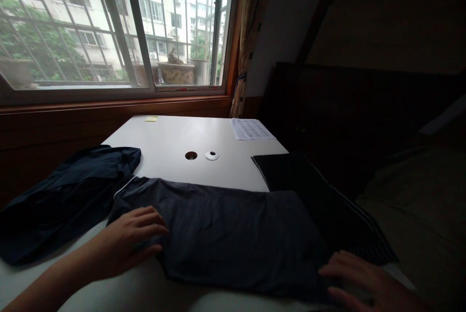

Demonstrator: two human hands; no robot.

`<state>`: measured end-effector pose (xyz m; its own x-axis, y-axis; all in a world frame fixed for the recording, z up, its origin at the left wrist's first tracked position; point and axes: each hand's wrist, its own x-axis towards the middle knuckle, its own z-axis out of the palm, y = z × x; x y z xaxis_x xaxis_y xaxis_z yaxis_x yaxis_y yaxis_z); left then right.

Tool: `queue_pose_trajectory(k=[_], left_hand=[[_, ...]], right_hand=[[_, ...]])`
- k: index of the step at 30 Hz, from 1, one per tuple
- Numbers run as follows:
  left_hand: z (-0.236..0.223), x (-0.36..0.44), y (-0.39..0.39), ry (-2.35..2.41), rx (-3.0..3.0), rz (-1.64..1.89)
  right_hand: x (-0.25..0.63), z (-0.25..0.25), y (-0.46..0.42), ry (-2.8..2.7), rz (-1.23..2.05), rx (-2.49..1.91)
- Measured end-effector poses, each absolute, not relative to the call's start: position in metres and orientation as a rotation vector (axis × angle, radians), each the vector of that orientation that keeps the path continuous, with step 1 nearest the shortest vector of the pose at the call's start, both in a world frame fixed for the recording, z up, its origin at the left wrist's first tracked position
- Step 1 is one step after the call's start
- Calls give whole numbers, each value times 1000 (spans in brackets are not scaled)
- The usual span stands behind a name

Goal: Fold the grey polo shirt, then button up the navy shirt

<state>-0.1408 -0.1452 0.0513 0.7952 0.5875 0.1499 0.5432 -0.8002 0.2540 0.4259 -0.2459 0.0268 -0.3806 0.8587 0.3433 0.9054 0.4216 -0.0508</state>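
A dark grey garment (233, 234) lies spread flat across the near part of the white table (171, 137). My left hand (129, 239) rests palm down on the garment's left end, fingers stretched out. My right hand (364, 278) lies flat on its lower right corner, fingers spread. A dark blue garment (69, 195) lies crumpled at the table's left edge. A folded black garment with white piping (313, 190) lies at the right, partly under the grey one.
A round cable hole (191, 156) and its white cap (211, 156) sit mid-table. A printed sheet (250, 129) and a yellow sticky note (151, 119) lie near the far edge. A barred window (109, 25) is behind; a dim bed (418, 205) at right.
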Motion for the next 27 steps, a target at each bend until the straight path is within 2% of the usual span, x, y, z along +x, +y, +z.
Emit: queue_pose_trajectory(k=[2,3,5,8,12,17,23,27], left_hand=[[47,-167,-118,1119,2774,488],[44,-183,-102,1275,2756,558],[35,-216,-69,1575,2689,615],[24,-255,-29,1807,2533,497],[15,-272,0,1762,2349,272],[12,-264,15,1697,2292,223],[25,-264,7,1704,2273,290],[38,-274,-11,1740,2126,509]], right_hand=[[428,38,-222,-2334,110,-1628],[430,42,-207,-2261,168,-1673],[434,47,-176,-2112,208,-1755],[438,44,-130,-1970,242,-1810],[435,34,-87,-1959,432,-1813],[429,37,-73,-2040,639,-1836],[433,44,-80,-2003,718,-1840],[435,42,-83,-1941,773,-1851]])
